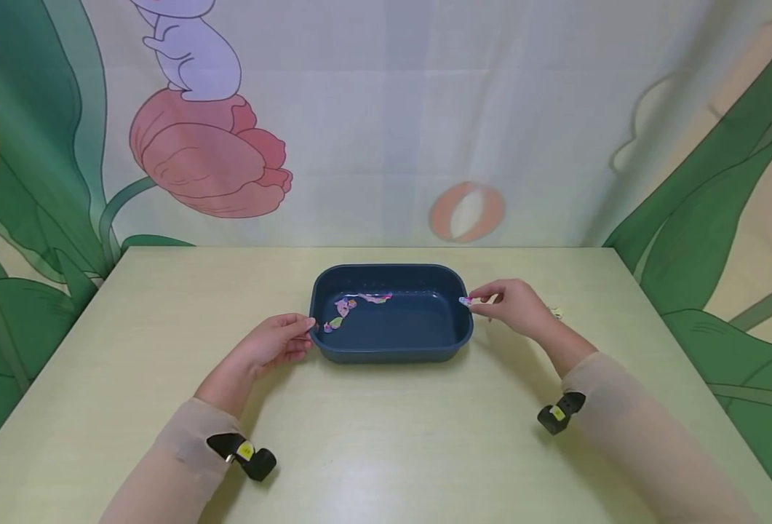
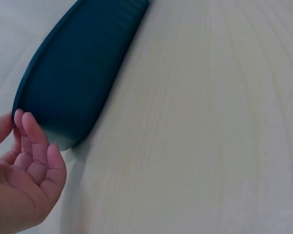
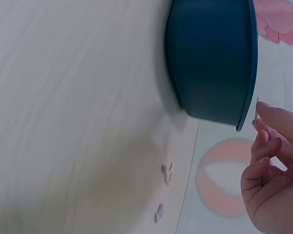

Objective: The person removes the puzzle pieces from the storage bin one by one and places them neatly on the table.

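A dark blue rectangular basin [image 1: 392, 355] stands on the table. My left hand [image 1: 279, 340] pinches its left rim between thumb and fingers, as the left wrist view also shows on the basin wall [image 2: 73, 73]. Over by the right rim, my right hand [image 1: 515, 307] pinches a small, flat, colourful piece [image 1: 466, 300]. The right wrist view shows this thin piece [image 3: 257, 111] edge-on, beside the basin's rim. Inside the basin, several small colourful pieces [image 1: 345, 306] lie along the left side, and a longer pink-and-green one [image 1: 377, 298] lies near the back wall.
Two small pieces lie on the table right of the basin: a pale one [image 3: 169, 174] and a pinkish one [image 3: 159, 213]. The light wooden table [image 1: 386, 444] ends at a printed curtain [image 1: 359, 145] behind. Each sleeve carries a black wrist camera [image 1: 257, 462].
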Demonstrator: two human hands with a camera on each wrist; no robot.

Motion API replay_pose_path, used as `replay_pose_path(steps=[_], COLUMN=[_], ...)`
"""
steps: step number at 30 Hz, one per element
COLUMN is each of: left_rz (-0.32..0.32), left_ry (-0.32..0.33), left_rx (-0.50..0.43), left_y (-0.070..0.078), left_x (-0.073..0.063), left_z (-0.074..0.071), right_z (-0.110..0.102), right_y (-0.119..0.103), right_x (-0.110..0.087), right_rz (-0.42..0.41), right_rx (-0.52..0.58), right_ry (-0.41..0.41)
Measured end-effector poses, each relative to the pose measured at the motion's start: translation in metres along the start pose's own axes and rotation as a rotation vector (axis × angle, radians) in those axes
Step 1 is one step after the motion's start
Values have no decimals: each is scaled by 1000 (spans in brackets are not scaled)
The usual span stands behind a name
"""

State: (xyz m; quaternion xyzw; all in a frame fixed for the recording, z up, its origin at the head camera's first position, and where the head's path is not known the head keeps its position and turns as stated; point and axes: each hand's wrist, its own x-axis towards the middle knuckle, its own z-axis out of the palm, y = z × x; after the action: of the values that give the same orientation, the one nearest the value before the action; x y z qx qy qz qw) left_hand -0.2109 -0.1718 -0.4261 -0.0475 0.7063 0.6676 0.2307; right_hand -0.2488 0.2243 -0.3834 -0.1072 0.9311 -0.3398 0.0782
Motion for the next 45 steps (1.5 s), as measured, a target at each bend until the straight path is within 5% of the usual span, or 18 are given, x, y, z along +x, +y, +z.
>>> replay_pose_path(steps=[21, 45], left_rz=[-5, -7], left_ry=[-6, -35], left_rx=[-33, -34], left_y=[2, 0], left_x=[-1, 3], left_z=[4, 5], right_z=[-29, -48], right_y=[43, 92], right_x=[-28, -44], right_rz=[152, 220], right_rx=[-46, -50], right_ry=[46, 84])
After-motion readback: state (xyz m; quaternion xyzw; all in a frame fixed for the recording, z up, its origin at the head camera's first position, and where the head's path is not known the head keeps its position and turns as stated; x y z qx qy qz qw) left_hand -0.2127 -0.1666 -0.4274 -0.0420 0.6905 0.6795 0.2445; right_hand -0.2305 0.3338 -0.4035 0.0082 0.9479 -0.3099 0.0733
